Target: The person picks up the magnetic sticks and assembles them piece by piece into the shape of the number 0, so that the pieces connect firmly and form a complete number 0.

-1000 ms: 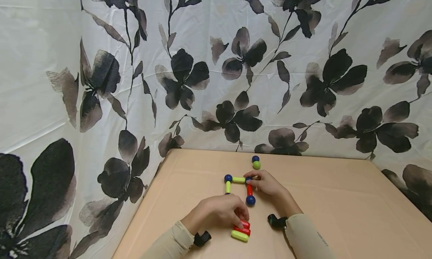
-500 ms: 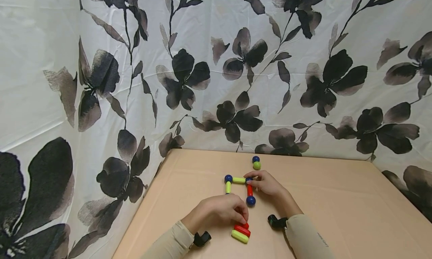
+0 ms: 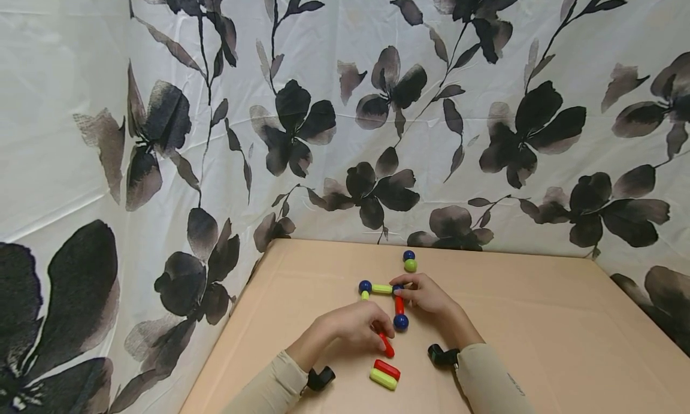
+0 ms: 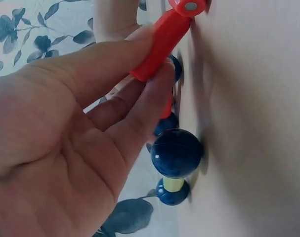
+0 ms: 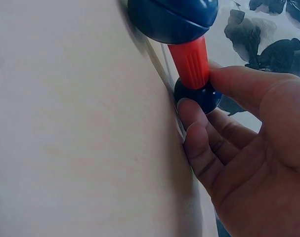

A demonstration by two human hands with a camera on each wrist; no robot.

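Observation:
My left hand (image 3: 356,325) pinches a red magnetic rod (image 4: 165,42) between thumb and fingers; its silver-tipped end points away from the fingers. A three-sided frame of rods and balls lies beyond. It has a yellow-green rod (image 3: 381,289) across the far side, a blue ball (image 3: 365,287) at the far left corner, and a red rod (image 3: 399,305) down the right side ending in a blue ball (image 3: 401,322). My right hand (image 3: 427,295) holds the far right corner ball (image 5: 209,98). The left hand hides the frame's near left part from the head view; a blue ball (image 4: 177,153) shows there in the left wrist view.
A loose red rod (image 3: 387,369) and a yellow-green rod (image 3: 383,378) lie side by side near me on the table (image 3: 539,324). At the back, a blue ball (image 3: 409,255) touches a green ball (image 3: 410,265). A floral cloth (image 3: 345,132) hangs behind.
My left hand has picked one red rod off the small pile and carried it forward towards the frame. The right hand stays on its corner ball.

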